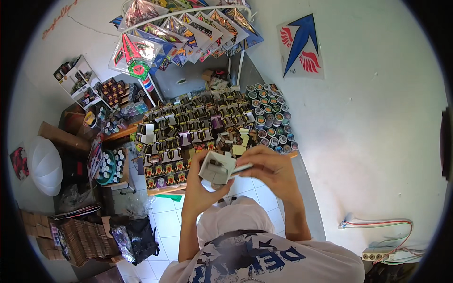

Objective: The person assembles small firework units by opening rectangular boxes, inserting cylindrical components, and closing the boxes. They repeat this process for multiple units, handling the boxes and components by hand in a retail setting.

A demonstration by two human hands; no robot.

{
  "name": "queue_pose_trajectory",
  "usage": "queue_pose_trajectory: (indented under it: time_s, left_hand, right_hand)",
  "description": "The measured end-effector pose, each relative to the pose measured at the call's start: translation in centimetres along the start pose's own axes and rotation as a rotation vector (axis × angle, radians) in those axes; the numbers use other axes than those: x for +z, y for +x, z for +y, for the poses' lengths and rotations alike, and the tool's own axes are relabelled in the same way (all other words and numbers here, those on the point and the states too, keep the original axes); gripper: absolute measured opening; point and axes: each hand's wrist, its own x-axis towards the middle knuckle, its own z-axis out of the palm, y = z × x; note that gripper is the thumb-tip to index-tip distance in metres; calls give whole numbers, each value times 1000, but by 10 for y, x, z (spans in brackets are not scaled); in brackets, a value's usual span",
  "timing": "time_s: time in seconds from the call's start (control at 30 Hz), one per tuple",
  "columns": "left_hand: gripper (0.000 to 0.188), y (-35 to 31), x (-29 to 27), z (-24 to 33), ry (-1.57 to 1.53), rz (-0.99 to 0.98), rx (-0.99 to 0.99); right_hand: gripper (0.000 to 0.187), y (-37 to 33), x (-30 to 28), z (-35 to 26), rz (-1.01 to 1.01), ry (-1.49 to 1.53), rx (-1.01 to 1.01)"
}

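My left hand (198,186) is wrapped round a small cardboard box (213,174), pale grey-white inside, held up in front of my body. Its open top faces me, and a small dark shape shows inside that I cannot make out. At the box's right side, the fingers of my right hand (271,169) pinch a pale flap (242,168) that looks attached to it. Beyond my hands, rows of small dark boxes with yellow and red print (175,170) cover a table, many with raised lids. A pale yellow carton piece (244,137) lies among them.
Round tins (270,109) are stacked along the table's right end. Packaged kites (188,33) hang from a white rack above. On the left are a teal basket of spools (109,166), a white umbrella-like shade (45,166), stacked brown cartons (89,240) and a black bag (141,238).
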Motion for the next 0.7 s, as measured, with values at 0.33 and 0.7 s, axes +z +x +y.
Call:
queue_pose_trajectory:
  time_s: [0.33,0.7]
  left_hand:
    - [87,12,-5,7,-24,4,8]
    - [92,10,-2,0,32,-22,65]
  right_hand:
    - [30,23,6,-10,124,371,177]
    - [10,54,33,-11,-321,-764,54]
